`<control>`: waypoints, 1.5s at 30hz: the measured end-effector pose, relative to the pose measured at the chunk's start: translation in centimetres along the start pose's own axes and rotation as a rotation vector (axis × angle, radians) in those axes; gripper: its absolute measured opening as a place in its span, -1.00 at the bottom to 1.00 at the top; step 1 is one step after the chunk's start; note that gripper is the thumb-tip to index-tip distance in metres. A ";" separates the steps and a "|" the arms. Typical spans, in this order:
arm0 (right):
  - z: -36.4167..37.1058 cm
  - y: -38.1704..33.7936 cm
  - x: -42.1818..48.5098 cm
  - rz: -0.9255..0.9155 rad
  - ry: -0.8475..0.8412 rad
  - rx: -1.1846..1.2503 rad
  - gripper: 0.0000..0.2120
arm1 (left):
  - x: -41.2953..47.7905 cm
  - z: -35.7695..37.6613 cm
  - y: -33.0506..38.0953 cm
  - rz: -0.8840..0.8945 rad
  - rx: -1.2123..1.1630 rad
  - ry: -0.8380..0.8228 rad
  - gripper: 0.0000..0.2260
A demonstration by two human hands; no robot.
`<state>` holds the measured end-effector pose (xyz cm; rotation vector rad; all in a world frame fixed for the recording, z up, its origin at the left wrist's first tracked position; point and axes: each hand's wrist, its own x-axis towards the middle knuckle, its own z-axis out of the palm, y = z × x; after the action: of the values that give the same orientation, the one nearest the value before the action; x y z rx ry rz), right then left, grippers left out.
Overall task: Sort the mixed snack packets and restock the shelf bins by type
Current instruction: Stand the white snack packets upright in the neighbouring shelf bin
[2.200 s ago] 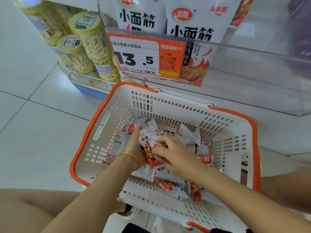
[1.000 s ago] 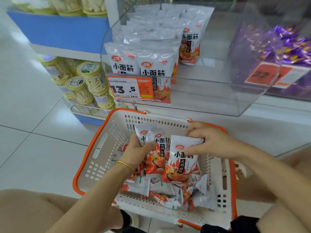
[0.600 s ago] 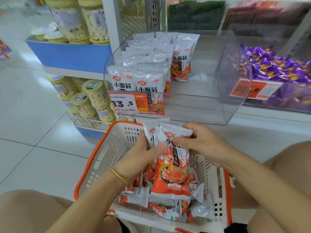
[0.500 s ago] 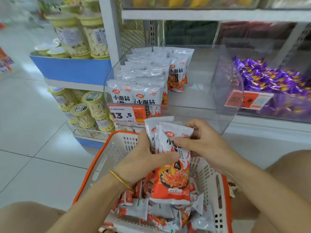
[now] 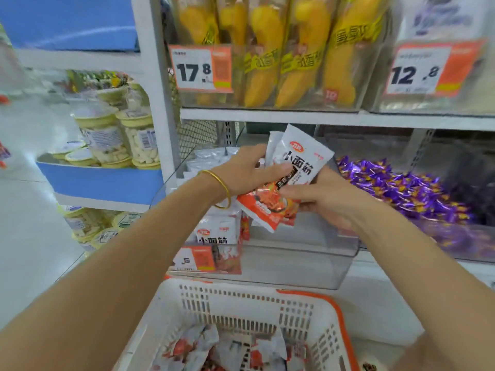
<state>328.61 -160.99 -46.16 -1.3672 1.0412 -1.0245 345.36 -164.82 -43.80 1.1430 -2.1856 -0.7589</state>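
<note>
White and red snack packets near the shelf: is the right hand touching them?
Touching. The head view shows the right hand pinching the red lower part of the white and red snack packets.

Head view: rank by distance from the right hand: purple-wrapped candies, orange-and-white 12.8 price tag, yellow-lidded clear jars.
1. Purple-wrapped candies: bin just right of the right hand, which grips white-and-red snack packets.
2. Orange-and-white 12.8 price tag: shelf above, up right.
3. Yellow-lidded clear jars: far left, neighbouring shelf unit.
</note>
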 end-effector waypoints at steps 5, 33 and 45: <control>0.7 1.2 2.2 0.082 0.184 0.015 -0.68 | 1.8 -1.0 -2.8 -0.135 0.402 -0.046 -0.09; 3.2 6.9 8.7 0.432 0.145 -0.102 -0.41 | -0.9 -0.5 -5.3 -0.275 0.654 -0.198 -0.52; 3.2 7.1 8.3 0.427 0.141 -0.150 -0.42 | -1.0 -0.5 -5.1 -0.268 0.647 -0.194 -0.54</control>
<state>333.48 -168.53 -53.19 -1.1317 1.4655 -0.7413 348.90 -166.55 -47.20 1.7652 -2.5618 -0.2593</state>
